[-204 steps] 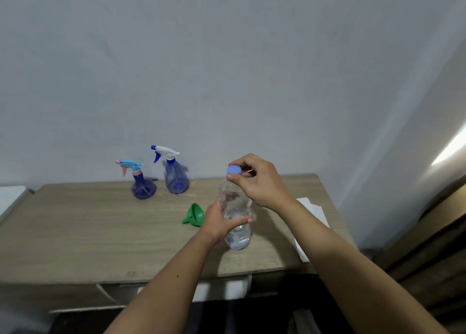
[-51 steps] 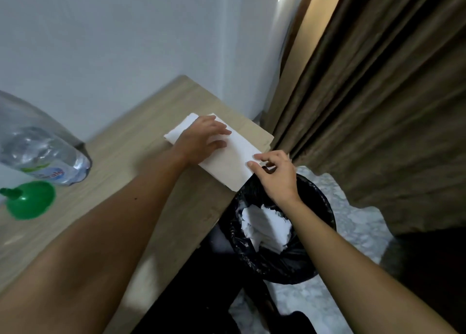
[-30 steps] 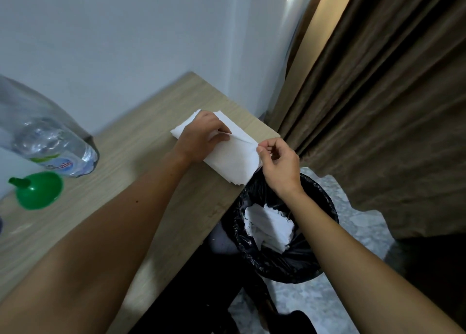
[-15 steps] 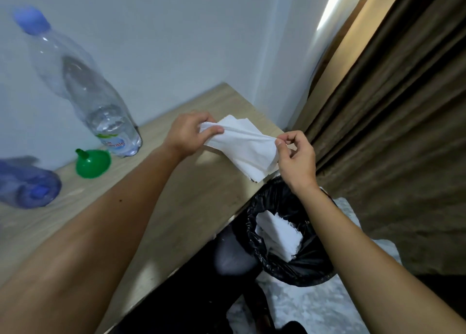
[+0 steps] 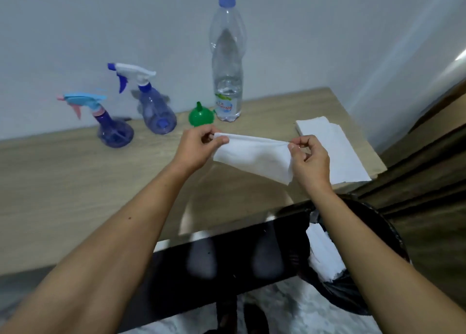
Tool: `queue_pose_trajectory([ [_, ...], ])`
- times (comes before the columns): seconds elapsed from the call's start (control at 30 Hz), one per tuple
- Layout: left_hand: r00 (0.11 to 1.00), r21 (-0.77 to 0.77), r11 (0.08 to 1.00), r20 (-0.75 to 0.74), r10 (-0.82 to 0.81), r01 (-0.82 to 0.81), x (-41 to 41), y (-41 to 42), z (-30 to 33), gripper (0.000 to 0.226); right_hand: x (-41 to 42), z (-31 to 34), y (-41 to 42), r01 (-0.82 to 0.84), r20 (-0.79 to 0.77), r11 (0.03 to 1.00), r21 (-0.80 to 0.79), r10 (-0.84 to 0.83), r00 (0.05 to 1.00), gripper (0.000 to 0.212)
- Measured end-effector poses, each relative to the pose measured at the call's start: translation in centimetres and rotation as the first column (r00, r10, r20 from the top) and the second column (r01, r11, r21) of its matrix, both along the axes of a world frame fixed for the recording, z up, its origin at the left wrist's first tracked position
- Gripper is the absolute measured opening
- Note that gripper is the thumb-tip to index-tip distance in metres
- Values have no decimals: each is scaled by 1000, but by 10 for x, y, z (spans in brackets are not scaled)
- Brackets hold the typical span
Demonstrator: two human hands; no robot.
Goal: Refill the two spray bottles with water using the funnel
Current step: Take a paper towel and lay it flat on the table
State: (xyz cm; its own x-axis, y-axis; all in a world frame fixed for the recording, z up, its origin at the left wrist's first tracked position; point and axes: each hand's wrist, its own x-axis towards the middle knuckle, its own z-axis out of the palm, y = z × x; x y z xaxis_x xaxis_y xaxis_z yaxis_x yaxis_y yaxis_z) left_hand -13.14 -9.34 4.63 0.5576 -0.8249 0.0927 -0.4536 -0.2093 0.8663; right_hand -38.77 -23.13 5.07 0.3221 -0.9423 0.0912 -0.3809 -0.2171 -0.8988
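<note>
Two blue spray bottles stand near the wall on the wooden table (image 5: 75, 187): one with a light-blue and pink trigger (image 5: 111, 124), one with a white and blue trigger (image 5: 153, 109). A green funnel (image 5: 200, 115) lies beside them. To its right stands a tall clear water bottle (image 5: 228, 64) with its blue cap on and water low in it. My left hand (image 5: 199, 149) and my right hand (image 5: 309, 159) each pinch an end of a white paper tissue (image 5: 254, 157), stretched between them above the table.
A stack of white tissues (image 5: 332, 152) lies at the table's right end. A bin with a black bag (image 5: 353, 270) holding crumpled white paper stands on the floor below that corner. Brown curtains (image 5: 433, 187) hang on the right.
Both hands lifted one tissue off the stack and carried it left, in front of the funnel. The view swung left, bringing the spray bottles into sight.
</note>
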Motion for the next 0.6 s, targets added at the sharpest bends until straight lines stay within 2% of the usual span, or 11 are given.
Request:
queue_pose_trajectory([
  [0.1, 992, 5, 994, -53, 110, -110, 5, 53, -10, 10, 25, -9, 22, -100, 8, 995, 16, 100, 995, 4],
  [0.2, 969, 2, 975, -112, 221, -222, 2, 100, -24, 12, 44, -22, 43, -215, -2, 977, 12, 215, 977, 6],
  [0.37, 901, 54, 914, -154, 406, -403, -17, 163, -47, 14, 60, -42, 77, -382, -78, 920, -90, 376, 923, 6],
  [0.47, 882, 146, 873, 3, 471, -466, -19, 187, -57, 18, 63, -55, 90, -467, -141, 875, -129, 450, 882, 4],
  [0.53, 870, 227, 841, 187, 456, -490, -21, 198, -58, 23, 64, -65, 95, -508, -183, 851, -135, 482, 857, 4],
  [0.6, 860, 270, 825, 283, 425, -497, -25, 205, -59, 26, 63, -71, 98, -517, -205, 844, -139, 487, 849, 7],
])
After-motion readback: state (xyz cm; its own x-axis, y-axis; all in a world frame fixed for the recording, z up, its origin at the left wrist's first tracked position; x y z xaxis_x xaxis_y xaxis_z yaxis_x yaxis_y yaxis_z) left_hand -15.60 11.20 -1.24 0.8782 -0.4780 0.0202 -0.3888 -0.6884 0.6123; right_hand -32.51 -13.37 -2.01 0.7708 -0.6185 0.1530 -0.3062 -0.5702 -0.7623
